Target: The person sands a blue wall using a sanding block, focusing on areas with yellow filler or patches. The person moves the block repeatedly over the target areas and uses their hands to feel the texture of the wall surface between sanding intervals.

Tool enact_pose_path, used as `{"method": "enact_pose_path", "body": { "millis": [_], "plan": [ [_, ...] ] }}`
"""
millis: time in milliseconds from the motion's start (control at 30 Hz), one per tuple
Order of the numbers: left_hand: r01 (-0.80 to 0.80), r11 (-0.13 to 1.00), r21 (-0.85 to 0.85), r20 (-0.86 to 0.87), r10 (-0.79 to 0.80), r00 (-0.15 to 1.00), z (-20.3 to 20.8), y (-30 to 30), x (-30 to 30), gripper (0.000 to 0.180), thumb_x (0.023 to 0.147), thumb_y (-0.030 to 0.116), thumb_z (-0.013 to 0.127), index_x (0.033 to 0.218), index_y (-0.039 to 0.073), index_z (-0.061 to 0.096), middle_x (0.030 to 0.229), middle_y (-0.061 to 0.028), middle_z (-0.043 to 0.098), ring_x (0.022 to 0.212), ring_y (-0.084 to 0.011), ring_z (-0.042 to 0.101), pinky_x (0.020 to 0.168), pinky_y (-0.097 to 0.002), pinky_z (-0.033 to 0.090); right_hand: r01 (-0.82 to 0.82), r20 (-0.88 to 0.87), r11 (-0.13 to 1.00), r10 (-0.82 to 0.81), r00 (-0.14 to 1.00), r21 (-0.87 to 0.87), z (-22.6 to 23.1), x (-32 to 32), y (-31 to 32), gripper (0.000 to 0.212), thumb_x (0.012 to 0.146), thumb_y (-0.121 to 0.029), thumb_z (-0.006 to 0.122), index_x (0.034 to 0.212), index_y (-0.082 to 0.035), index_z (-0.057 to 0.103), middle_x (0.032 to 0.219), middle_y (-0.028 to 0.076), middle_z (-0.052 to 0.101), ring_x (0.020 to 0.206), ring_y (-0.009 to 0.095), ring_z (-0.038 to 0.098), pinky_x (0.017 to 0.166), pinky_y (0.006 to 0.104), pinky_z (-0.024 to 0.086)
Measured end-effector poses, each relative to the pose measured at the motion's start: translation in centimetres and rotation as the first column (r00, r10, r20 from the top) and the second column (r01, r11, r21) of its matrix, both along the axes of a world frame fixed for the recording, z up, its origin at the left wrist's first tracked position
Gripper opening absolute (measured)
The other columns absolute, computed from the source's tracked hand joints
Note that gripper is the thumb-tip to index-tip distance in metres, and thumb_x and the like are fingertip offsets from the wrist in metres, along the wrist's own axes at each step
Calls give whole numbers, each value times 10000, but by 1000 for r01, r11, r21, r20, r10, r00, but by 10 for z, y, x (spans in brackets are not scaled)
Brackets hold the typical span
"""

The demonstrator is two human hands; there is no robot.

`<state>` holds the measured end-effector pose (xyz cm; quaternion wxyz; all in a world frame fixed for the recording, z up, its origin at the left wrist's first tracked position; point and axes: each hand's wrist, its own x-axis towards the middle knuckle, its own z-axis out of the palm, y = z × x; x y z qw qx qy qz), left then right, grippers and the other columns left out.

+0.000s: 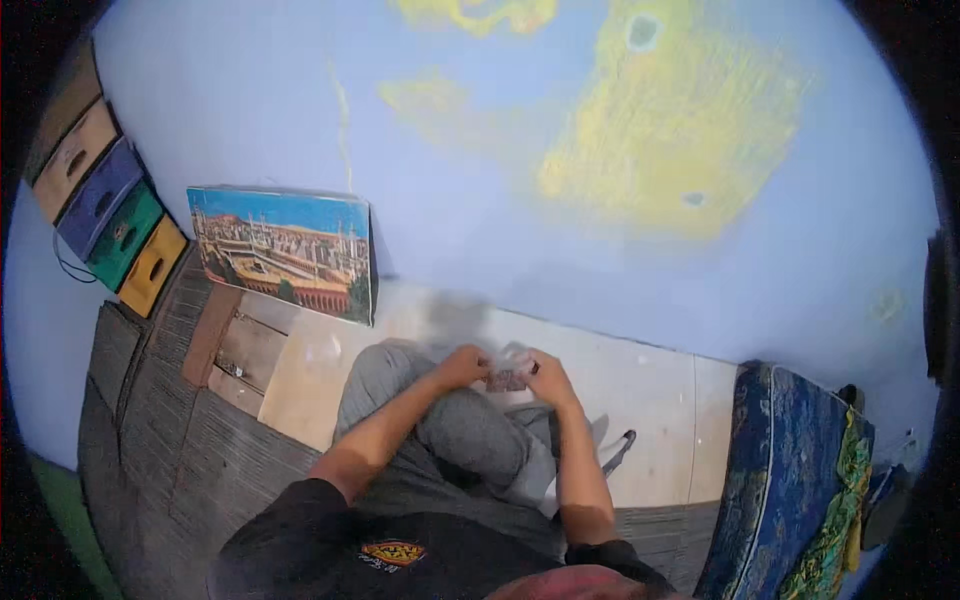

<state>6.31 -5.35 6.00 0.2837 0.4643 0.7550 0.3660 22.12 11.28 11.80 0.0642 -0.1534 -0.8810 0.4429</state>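
Observation:
A small see-through plastic bag (508, 378) with something brownish in it is held up between my two hands, above my crossed legs in grey trousers. My left hand (463, 367) pinches the bag at its left side. At the right edge, the fingers of my right hand (546, 379) are closed on it too. What exactly the bag contains is too small to make out. Close to my right forearm, a thin dark curved object (620, 452) lies on the pale floor board (655, 420).
A framed city picture (283, 250) leans against the blue wall (480, 160). Coloured drawers (120, 225) stand at the far left. A blue patterned mattress (775, 480) with a green-yellow cloth (835, 510) is on the right. Dark striped matting (235, 465) covers the left floor.

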Motion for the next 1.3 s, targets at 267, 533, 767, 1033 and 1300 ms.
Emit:
{"method": "enact_pose_path", "body": {
  "millis": [267, 533, 767, 1033, 1300],
  "plan": [
    [140, 990, 6, -507, -118, 854, -30, 11, 11, 233, 829, 200, 628, 723, -7, 642, 733, -185, 638, 726, -370, 634, 688, -466, 510, -186, 40, 982, 187, 981, -28, -27, -9, -20, 365, 779, -204, 732, 1123, -95, 681, 1116, 161, 675, 1018, 335, 650, 879, 390, 511],
    [182, 972, -147, -498, -232, 836, -55, 7, -13, 277, 803, 284, 692, 772, 11, 661, 816, -197, 668, 748, -331, 659, 676, -445, 528, -238, 49, 933, 260, 964, -269, -45, -21, -38, 188, 809, -17, 662, 993, -23, 697, 807, 23, 679, 697, 97, 563, 650, 283, 480],
    [-206, 970, 126, -36, 212, 976, 2, 15, -17, 385, 860, 350, 644, 1025, 3, 643, 998, -229, 675, 943, -377, 650, 852, -461, 505, 44, 86, 989, -32, 996, -138, -50, -10, -43, 176, 804, 25, 651, 972, -8, 693, 731, 14, 632, 661, 101, 540, 616, 285, 465],
    [-177, 983, -53, -62, 174, 983, -16, -15, -46, 432, 881, 381, 596, 1122, 24, 619, 1091, -242, 646, 1045, -419, 600, 903, -489, 475, 80, -51, 977, -71, 996, 198, -41, -38, -41, 175, 862, -143, 673, 986, -22, 703, 886, 158, 707, 787, 256, 681, 704, 333, 513],
    [-162, 952, -258, -64, 150, 987, -1, 2, -53, 514, 925, 444, 541, 1195, 9, 589, 1221, -210, 614, 1143, -401, 575, 968, -505, 456, 30, -379, 776, 273, 884, 631, 192, -152, 0, 228, 875, -37, 586, 1076, -58, 692, 1008, 142, 702, 874, 313, 687, 760, 343, 539]
  ]
}}
